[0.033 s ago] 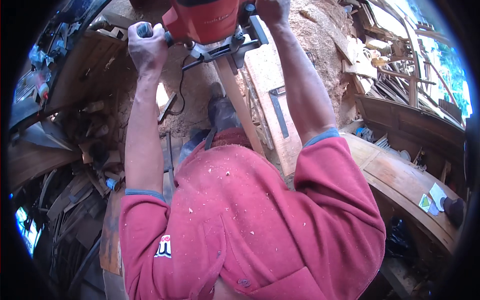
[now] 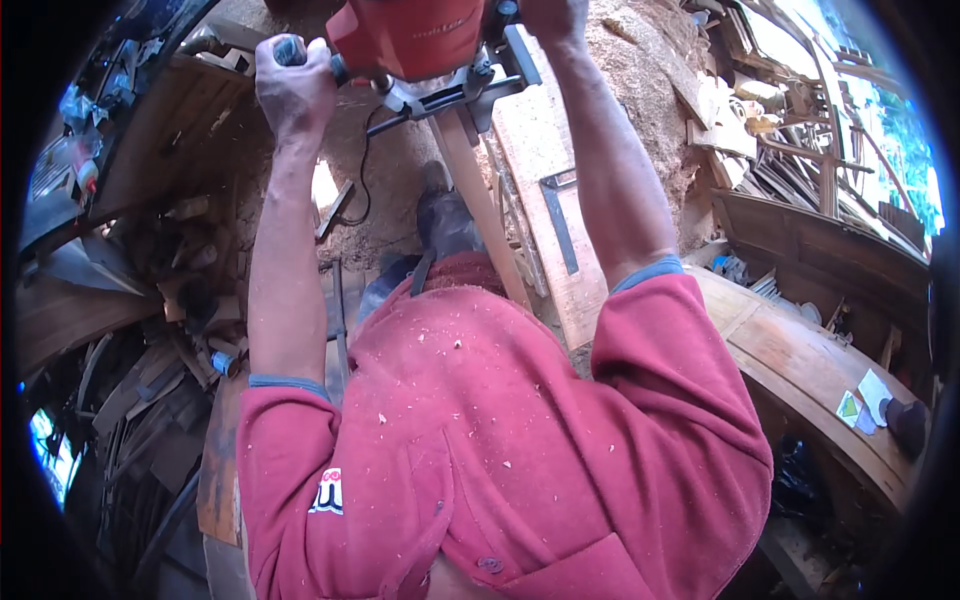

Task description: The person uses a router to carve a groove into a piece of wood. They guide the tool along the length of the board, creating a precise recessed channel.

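Note:
A red plunge router (image 2: 405,40) with a metal base and guide rods is at the top of the head view, its upper part cut off. My left hand (image 2: 296,92) is wrapped round its dark left side handle. On the router's other side, my right hand (image 2: 556,22) is closed at the handle position, partly beyond the top edge; the grip itself is hidden. Under the router's base runs a narrow wooden piece (image 2: 478,195) reaching back toward my body. Beside it, to the right, lies a pale wide board (image 2: 535,140) bearing a dark try square (image 2: 562,228).
Sawdust (image 2: 645,90) covers the ground ahead. A black cord (image 2: 366,185) hangs left of my boot (image 2: 447,220). Scrap wood (image 2: 150,400) is heaped at left. A wooden panel (image 2: 790,335) at right carries papers, with stacked offcuts (image 2: 780,165) beyond.
The router has shifted very slightly away from me. My right hand has moved a little up and right along with it. Both hands keep their places on the tool.

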Available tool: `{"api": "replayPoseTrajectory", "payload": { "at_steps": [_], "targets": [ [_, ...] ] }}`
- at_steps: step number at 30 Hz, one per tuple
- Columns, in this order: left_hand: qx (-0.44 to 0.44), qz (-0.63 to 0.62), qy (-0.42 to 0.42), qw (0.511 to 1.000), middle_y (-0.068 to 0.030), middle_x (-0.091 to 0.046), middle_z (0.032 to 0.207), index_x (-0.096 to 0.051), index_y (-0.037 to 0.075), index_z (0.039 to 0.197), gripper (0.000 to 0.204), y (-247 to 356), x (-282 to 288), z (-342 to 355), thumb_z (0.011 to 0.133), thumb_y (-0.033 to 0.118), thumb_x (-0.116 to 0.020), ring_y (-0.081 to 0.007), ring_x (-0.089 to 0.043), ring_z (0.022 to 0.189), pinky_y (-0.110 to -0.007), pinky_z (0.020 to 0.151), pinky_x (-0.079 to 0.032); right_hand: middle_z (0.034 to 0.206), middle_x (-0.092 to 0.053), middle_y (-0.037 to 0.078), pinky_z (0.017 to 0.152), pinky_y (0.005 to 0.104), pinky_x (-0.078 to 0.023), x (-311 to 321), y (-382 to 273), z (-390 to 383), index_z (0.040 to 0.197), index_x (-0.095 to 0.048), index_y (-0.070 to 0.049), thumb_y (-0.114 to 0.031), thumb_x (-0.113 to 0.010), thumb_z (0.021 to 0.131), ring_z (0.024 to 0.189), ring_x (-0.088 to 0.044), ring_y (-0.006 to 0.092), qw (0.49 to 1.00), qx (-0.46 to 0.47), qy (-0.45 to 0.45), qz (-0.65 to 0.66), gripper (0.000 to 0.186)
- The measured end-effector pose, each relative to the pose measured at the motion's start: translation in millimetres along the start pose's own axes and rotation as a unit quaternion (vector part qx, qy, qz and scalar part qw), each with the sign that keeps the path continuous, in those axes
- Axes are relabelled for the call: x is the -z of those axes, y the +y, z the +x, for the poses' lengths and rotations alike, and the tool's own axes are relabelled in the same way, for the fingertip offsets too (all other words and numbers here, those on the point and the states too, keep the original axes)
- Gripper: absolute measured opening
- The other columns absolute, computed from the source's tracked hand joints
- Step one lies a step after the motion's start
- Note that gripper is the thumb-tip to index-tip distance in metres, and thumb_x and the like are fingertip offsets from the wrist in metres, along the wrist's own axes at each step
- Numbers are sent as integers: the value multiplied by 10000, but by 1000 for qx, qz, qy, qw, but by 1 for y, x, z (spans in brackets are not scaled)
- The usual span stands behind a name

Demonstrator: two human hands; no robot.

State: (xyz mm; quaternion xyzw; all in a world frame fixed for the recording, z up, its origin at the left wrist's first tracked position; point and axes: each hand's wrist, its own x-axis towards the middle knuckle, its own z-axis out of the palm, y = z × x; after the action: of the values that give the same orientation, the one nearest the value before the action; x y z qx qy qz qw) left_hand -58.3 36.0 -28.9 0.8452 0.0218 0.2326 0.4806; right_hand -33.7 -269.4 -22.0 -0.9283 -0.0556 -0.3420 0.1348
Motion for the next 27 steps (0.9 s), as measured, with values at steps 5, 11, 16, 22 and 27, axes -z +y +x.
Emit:
{"api": "replayPoseTrajectory", "payload": {
  "at_steps": [5,11,16,22,27],
  "targets": [
    [-5,1,-7,1000,-29,-630,764,-620,5,946,282,1,10,3,785,202,-742,-138,-596,685,-307,707,-517,773,-690,166,639,356,-521,24,-36,14,992,-689,18,-189,-596,879,641,-662,234,933,-214,27,287,254],
    [-2,-111,-11,994,52,-391,693,-442,99,810,211,25,1,-7,840,5,-628,-67,-392,601,-264,505,-373,724,-681,151,671,351,-518,16,-9,7,1043,-681,50,-220,-589,887,654,-661,245,954,-169,43,242,325],
    [14,-144,-4,990,51,-395,681,-441,97,806,207,22,6,-8,838,0,-621,-70,-398,575,-271,486,-373,812,-694,184,711,376,-527,19,-28,5,1039,-680,47,-203,-586,895,729,-679,265,950,-180,63,247,303],
    [3,-142,-1,990,44,-404,677,-447,91,817,196,32,-3,-4,839,1,-621,-71,-406,561,-284,476,-380,850,-700,187,740,381,-529,-3,15,4,1036,-689,34,-217,-600,891,767,-683,279,992,26,124,22,303],
    [-7,-112,12,994,47,-401,681,-452,88,821,197,13,6,-7,840,2,-628,-70,-405,573,-288,480,-378,842,-705,184,740,373,-524,21,-31,8,1052,-691,35,-224,-613,888,778,-688,270,942,-214,17,258,317]
  ]
}}
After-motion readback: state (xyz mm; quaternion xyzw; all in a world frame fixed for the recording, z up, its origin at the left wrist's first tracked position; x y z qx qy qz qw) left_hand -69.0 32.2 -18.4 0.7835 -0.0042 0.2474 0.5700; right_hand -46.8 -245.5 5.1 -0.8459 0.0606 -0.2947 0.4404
